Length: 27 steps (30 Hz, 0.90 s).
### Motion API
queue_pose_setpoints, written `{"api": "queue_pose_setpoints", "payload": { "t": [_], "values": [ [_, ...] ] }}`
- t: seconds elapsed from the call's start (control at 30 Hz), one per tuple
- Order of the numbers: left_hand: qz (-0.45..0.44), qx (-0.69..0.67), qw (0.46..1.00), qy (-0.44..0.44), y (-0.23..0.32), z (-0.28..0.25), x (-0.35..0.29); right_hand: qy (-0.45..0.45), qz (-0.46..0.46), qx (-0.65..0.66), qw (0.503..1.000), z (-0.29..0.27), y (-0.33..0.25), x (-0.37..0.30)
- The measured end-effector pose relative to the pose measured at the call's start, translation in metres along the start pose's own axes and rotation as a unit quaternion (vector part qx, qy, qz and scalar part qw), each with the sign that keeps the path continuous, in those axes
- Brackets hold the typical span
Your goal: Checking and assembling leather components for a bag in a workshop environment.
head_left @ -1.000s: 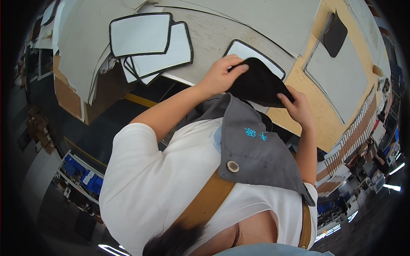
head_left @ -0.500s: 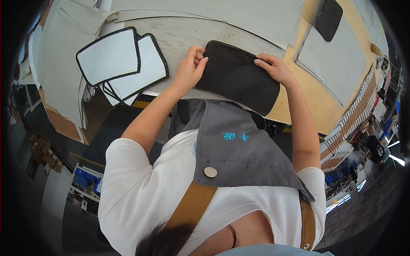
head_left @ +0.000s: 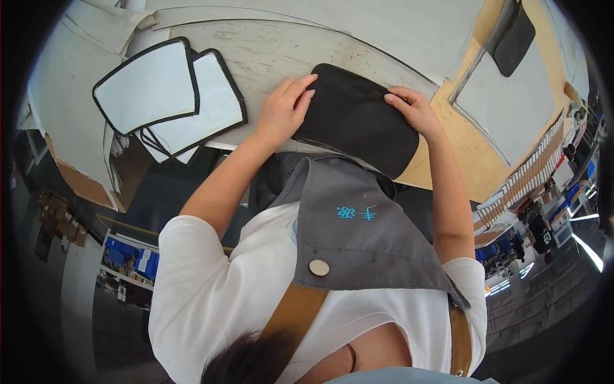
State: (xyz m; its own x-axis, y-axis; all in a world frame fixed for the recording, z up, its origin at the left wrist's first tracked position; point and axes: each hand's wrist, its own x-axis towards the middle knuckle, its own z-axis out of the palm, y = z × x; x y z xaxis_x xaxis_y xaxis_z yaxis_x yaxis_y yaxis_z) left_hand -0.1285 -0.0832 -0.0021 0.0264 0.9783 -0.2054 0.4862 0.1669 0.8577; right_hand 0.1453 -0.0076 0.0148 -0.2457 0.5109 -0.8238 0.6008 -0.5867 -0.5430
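A black panel [head_left: 358,121] with rounded corners and a soft-looking, smooth face lies at the table's near edge, just beyond my apron. My left hand [head_left: 281,110] touches its left side, fingers stretched out over the edge and the thumb a little apart from them. At the panel's upper right edge, my right hand [head_left: 417,110] pinches it, thumb on top and the other fingers curled behind. To the left lie white panels with black borders [head_left: 150,86], overlapping one another in a loose stack.
Large pale sheets [head_left: 396,29] cover the far side of the table. On the right, more grey sheets [head_left: 505,102] rest on a tan board [head_left: 464,141], with another black piece [head_left: 515,45] on top. Draped pale material [head_left: 77,96] hangs at the far left.
My left fingers have straightened from a curl and now reach onto the panel's edge. My right hand keeps its grip. The view has shifted slightly.
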Motion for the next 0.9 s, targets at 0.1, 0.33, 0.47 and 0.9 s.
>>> {"api": "queue_pose_setpoints", "payload": {
  "t": [0.1, 0.33, 0.47, 0.9],
  "values": [
    [0.016, 0.02, 1.0, 0.007, 0.0, 0.001, 0.0, 0.004, 0.002, 0.005, 1.0, 0.0, 0.0, -0.001],
    [0.017, 0.025, 1.0, 0.007, 0.0, 0.002, -0.001, 0.002, 0.001, 0.029, 1.0, 0.001, 0.006, -0.001],
    [0.029, 0.025, 0.999, 0.017, 0.0, 0.003, -0.001, 0.01, 0.006, 0.03, 0.999, 0.003, 0.005, -0.002],
    [-0.035, 0.134, 0.99, -0.026, 0.015, -0.015, 0.007, 0.022, 0.003, 0.011, 1.0, 0.005, 0.003, -0.003]
  ]
}}
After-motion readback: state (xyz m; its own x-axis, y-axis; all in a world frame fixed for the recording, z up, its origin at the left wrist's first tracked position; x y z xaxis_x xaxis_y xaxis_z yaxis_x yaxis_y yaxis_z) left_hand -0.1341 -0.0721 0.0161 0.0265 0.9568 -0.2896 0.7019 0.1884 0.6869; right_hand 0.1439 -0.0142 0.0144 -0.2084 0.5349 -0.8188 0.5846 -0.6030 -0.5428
